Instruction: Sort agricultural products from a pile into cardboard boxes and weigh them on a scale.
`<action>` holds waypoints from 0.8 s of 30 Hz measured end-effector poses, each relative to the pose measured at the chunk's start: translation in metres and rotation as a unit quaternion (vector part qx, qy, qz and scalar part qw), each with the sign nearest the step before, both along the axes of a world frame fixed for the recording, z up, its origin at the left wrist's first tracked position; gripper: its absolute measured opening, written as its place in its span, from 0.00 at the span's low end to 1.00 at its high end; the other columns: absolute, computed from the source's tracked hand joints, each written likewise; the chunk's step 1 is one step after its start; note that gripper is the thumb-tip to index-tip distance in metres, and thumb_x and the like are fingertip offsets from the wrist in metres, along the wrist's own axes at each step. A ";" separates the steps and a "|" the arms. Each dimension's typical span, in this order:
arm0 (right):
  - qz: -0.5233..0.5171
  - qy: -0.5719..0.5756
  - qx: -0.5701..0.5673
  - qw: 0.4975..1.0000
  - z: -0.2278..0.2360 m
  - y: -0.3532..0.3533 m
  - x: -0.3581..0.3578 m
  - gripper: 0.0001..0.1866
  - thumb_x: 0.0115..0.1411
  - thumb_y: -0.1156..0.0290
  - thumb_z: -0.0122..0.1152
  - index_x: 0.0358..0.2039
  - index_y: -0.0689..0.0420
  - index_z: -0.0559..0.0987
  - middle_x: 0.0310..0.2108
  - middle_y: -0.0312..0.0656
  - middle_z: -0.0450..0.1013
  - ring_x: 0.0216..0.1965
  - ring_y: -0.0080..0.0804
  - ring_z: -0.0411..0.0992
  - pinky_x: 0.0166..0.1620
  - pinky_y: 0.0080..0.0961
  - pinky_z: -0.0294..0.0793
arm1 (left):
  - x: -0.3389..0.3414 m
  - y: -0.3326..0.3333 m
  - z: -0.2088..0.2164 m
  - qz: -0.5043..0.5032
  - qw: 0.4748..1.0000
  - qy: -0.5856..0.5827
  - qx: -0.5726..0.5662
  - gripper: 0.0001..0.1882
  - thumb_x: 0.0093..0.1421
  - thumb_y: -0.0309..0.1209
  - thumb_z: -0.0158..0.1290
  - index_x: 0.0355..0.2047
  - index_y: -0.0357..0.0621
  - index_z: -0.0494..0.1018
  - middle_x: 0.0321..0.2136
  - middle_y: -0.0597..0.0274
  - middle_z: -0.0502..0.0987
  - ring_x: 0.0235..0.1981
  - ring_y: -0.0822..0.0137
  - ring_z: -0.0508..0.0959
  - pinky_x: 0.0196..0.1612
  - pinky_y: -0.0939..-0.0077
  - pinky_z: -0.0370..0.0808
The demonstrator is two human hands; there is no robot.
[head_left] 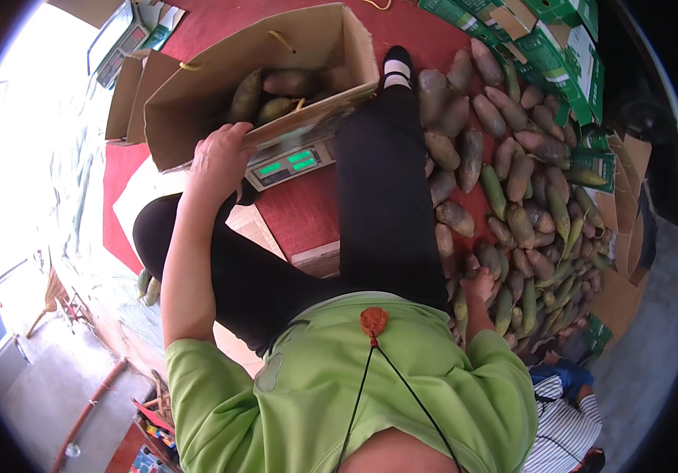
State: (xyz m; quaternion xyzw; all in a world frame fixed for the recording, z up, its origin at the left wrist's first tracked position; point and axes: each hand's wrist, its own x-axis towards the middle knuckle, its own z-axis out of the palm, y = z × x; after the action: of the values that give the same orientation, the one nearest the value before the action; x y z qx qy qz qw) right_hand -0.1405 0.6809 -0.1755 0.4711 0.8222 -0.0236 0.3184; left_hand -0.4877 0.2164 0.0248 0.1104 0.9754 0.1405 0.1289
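Observation:
My left hand (222, 158) grips the near rim of an open cardboard box (189, 106) with its fingers curled over the edge. Inside the box lie several radishes (247, 96), green and purplish. The box rests on a digital scale (296, 162) with lit green displays. At my right side, my right hand (478, 285) is down in a large pile of radishes (520, 175), its fingers curled against a radish; part of that grip is hidden.
Green printed cartons (564, 67) stand at the far right beyond the pile. Opened cardboard (627, 193) borders its right side. Another scale (122, 47) is at the far left. A person in a striped shirt (564, 422) is low on the right. Red covering (303, 209) lies underneath.

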 end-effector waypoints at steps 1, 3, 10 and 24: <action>0.020 0.051 0.008 0.998 0.008 -0.003 -0.007 0.33 0.35 0.63 0.73 0.44 0.50 0.69 0.48 0.45 0.67 0.51 0.47 0.65 0.51 0.42 0.69 | 0.000 -0.001 0.000 -0.009 1.000 0.002 -0.003 0.17 0.52 0.29 0.53 0.44 0.41 0.72 0.38 0.52 0.75 0.44 0.52 0.73 0.47 0.59 0.68; 0.045 0.104 0.017 0.993 0.014 0.003 -0.017 0.32 0.34 0.64 0.74 0.42 0.51 0.70 0.46 0.47 0.68 0.50 0.48 0.66 0.50 0.42 0.69 | 0.000 -0.005 -0.002 -0.004 1.000 0.005 -0.004 0.17 0.53 0.29 0.53 0.45 0.42 0.71 0.38 0.53 0.75 0.44 0.53 0.73 0.47 0.60 0.67; 0.012 0.552 -0.193 0.811 0.087 0.014 -0.121 0.29 0.41 0.81 0.69 0.46 0.64 0.69 0.42 0.44 0.70 0.44 0.34 0.69 0.48 0.30 0.69 | 0.001 -0.005 -0.001 -0.009 1.000 0.002 0.006 0.16 0.54 0.30 0.52 0.43 0.41 0.71 0.38 0.51 0.75 0.43 0.50 0.73 0.47 0.60 0.68; 0.090 0.782 -0.452 0.420 0.282 -0.148 -0.355 0.31 0.40 0.89 0.68 0.46 0.65 0.68 0.43 0.44 0.69 0.45 0.32 0.70 0.51 0.27 0.71 | 0.001 -0.012 -0.010 -0.010 1.000 -0.013 0.006 0.15 0.54 0.29 0.50 0.42 0.40 0.72 0.36 0.49 0.75 0.42 0.50 0.74 0.47 0.60 0.69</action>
State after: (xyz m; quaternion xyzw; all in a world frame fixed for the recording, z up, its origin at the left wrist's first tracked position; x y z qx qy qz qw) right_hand -0.4952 0.5326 0.1062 -0.0384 0.6264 -0.7209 -0.2941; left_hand -0.4868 0.2046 0.0152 0.1189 0.9716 0.1468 0.1422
